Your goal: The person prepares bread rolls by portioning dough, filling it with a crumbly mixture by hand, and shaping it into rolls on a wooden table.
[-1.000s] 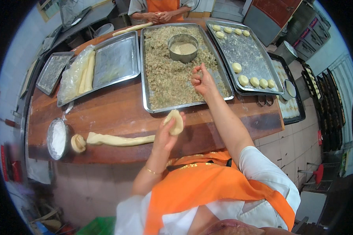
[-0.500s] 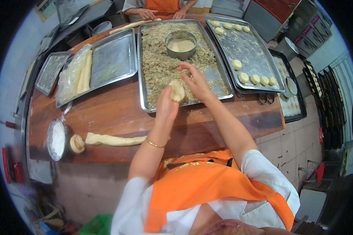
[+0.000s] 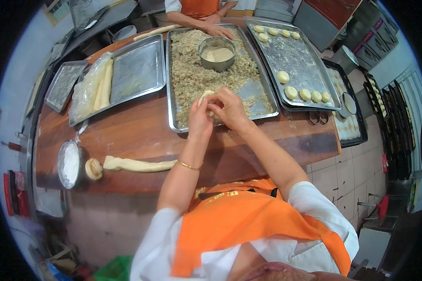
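A small piece of pale dough is held up over the near edge of the filling tray. My left hand is closed round it from below, mostly hiding it. My right hand pinches at its edge, fingertips against it. Crumbly brown-green filling covers most of the tray, and a round metal bowl of tan crumbs stands in it. On the table by my left forearm lies a long dough roll.
A bowl of white flour and a wooden, rounded piece stand at the near left. The left tray holds dough strips under plastic. Round dough balls sit on the right tray. A co-worker's hand reaches over the filling's far side.
My right hand has come down and in from above the filling, onto the dough in my left hand. The co-worker's hand has moved from the far dough roll to the filling tray.
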A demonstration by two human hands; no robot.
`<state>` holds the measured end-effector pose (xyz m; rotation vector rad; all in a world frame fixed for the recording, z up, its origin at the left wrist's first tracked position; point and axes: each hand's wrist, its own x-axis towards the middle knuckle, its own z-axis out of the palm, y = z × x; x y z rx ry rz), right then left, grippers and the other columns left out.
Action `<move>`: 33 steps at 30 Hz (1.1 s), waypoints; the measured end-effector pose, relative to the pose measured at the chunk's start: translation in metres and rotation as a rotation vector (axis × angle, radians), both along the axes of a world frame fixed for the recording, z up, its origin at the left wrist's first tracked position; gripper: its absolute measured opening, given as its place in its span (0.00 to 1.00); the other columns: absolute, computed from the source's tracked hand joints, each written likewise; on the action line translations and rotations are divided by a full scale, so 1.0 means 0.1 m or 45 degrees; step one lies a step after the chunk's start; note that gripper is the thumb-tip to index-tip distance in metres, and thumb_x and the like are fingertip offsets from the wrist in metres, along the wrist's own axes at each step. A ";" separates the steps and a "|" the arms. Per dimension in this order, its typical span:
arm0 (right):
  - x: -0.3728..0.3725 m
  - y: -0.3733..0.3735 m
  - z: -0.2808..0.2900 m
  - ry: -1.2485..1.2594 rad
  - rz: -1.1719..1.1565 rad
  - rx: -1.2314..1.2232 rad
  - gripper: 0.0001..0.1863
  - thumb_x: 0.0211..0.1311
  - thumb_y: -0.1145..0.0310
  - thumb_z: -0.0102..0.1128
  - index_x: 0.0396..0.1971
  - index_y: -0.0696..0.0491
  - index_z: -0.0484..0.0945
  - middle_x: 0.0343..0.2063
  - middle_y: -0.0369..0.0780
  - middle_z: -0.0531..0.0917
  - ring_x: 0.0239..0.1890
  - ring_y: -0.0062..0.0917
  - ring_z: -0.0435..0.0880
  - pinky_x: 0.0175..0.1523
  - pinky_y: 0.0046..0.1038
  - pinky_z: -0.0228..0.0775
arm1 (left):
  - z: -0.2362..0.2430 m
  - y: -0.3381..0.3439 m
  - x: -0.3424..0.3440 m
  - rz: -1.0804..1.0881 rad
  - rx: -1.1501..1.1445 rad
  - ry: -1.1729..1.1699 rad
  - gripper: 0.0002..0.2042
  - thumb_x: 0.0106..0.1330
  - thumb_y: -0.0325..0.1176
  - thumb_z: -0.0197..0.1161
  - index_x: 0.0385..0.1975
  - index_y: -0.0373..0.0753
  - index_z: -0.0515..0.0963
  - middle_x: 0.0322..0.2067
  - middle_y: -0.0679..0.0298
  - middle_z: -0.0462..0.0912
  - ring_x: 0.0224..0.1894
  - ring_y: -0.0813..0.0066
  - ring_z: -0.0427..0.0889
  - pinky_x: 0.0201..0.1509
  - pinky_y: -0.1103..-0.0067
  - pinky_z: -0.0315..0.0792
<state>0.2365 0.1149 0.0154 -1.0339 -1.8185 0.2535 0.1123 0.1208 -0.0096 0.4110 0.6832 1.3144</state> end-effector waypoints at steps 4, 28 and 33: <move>-0.07 -0.04 0.08 0.021 0.020 -0.151 0.13 0.49 0.79 0.70 0.37 0.54 0.82 0.32 0.41 0.79 0.30 0.31 0.80 0.36 0.30 0.74 | -0.01 0.03 -0.03 0.049 -0.020 0.070 0.09 0.76 0.29 0.50 0.50 0.34 0.72 0.42 0.61 0.79 0.41 0.75 0.79 0.43 0.77 0.76; -0.16 -0.09 0.07 -0.283 -0.113 -0.251 0.16 0.57 0.75 0.63 0.46 0.52 0.80 0.44 0.43 0.80 0.46 0.37 0.82 0.54 0.31 0.75 | -0.27 0.23 0.01 0.100 -0.190 -0.522 0.13 0.76 0.40 0.50 0.40 0.36 0.75 0.37 0.60 0.81 0.38 0.66 0.82 0.43 0.71 0.78; -0.16 -0.01 -0.17 0.431 0.284 -0.553 0.32 0.66 0.71 0.55 0.70 0.50 0.61 0.64 0.44 0.69 0.61 0.29 0.72 0.66 0.30 0.63 | -0.18 0.25 0.10 0.041 -0.311 -0.688 0.13 0.76 0.43 0.51 0.42 0.41 0.75 0.39 0.61 0.81 0.40 0.65 0.81 0.44 0.68 0.80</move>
